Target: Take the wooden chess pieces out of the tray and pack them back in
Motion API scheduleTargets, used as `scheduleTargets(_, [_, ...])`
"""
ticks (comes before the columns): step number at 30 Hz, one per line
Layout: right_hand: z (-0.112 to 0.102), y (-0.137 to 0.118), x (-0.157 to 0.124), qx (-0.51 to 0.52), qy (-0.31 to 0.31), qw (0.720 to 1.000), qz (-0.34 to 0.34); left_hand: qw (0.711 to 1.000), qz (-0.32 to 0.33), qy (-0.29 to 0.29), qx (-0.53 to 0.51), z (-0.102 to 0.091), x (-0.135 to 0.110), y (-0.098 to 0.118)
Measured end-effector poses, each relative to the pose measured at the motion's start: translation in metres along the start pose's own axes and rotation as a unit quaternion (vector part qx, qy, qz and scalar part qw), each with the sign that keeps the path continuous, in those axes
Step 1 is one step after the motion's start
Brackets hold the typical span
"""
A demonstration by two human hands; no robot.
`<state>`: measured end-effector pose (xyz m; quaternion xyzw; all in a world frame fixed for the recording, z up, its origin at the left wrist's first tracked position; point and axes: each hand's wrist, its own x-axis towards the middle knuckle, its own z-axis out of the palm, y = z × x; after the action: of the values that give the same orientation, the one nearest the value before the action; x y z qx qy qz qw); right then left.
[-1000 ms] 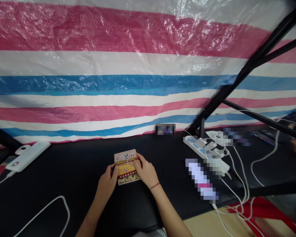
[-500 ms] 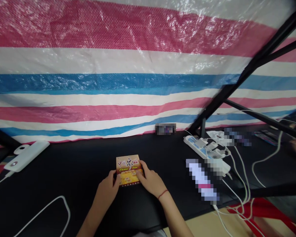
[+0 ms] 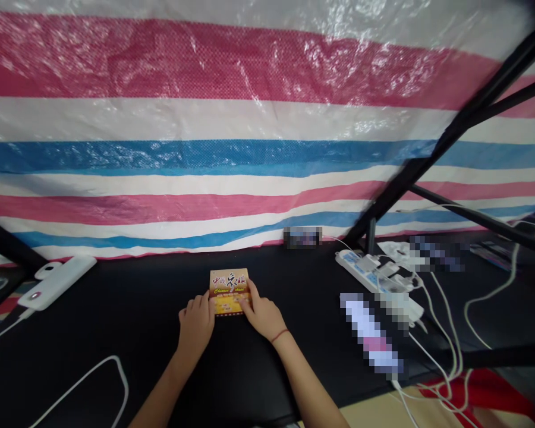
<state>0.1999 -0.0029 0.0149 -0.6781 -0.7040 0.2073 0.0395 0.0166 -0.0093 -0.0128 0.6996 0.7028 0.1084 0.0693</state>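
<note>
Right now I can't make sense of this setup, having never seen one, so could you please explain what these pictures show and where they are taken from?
There is no machine here: these are a person's own two bare hands, filmed by a camera worn on the head, which looks forward and down at them. The left hand and the right hand are both on a small Chinese chess box on a black table top. I cannot tell whether they grip it or only rest on it. Further right lies a white power strip with plugs and white cables; to the left lies what looks like a white power bank. Behind the table hangs a striped tarpaulin.
</note>
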Motion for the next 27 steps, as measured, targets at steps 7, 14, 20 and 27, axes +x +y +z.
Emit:
scheduleTargets(7, [0.009, 0.006, 0.013, -0.039, 0.063, 0.996, -0.050, 0.998, -0.002, 0.055, -0.039, 0.004, 0.003, -0.006])
scheduleTargets(14, [0.016, 0.009, 0.026, -0.057, 0.083, 0.992, -0.070, 0.996, -0.022, 0.074, -0.034, 0.003, 0.008, -0.004])
scheduleTargets(20, [0.012, 0.017, 0.038, 0.054, 0.119, 0.986, -0.101, 0.995, -0.027, 0.066, -0.068, -0.001, 0.014, -0.007])
scheduleTargets(27, [0.009, 0.022, 0.062, 0.041, 0.192, 0.981, -0.003, 0.983, -0.009, 0.063, -0.170, -0.007, 0.035, -0.024])
